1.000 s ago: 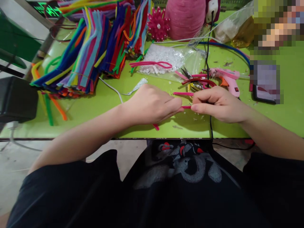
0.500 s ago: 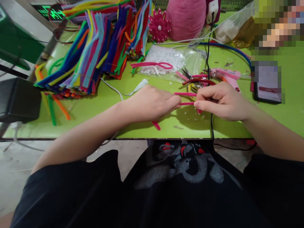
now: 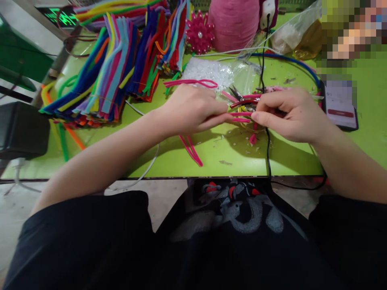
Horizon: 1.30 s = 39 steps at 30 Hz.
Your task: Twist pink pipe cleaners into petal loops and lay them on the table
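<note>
Strips (image 3: 242, 114) are pinched in left hand (image 3: 196, 110) and right hand (image 3: 286, 114), now moved farther. A folded strip (image 3: 198, 162) nearer shows more; shaping apparently continues.

Hot-pink pipe cleaner strands (image 3: 241, 120) at the centre of the frame, over a lime-green tabletop (image 3: 371, 112). At upper left, bundled pipe cleaners (image 3: 116, 60) in stripes of sky blue, lilac, magenta, yellow, navy, orange and green. At top centre, a deep-pink flower (image 3: 193, 38), white-centred, its petals dotted pale. At right, a black-edged phone (image 3: 341, 98), pale with a dark-red bar. At bottom, a black shirt (image 3: 242, 257) patterned in grey and red.
</note>
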Each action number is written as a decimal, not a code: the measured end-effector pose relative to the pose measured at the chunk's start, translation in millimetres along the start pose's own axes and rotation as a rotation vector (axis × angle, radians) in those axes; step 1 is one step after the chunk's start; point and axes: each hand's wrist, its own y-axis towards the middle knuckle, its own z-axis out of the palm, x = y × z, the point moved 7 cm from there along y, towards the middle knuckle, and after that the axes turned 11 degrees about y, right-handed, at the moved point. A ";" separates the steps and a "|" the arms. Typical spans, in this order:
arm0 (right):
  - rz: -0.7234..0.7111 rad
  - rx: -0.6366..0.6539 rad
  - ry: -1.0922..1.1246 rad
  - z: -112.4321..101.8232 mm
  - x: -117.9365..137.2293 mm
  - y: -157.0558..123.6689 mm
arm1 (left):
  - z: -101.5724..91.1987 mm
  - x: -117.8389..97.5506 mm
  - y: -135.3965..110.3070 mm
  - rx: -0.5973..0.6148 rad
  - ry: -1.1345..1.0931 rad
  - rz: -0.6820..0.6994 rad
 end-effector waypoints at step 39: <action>0.292 -0.314 0.576 27.6 -34.5 -4.5 | 54.3 3.1 -6.9 -0.265 -1.184 -0.428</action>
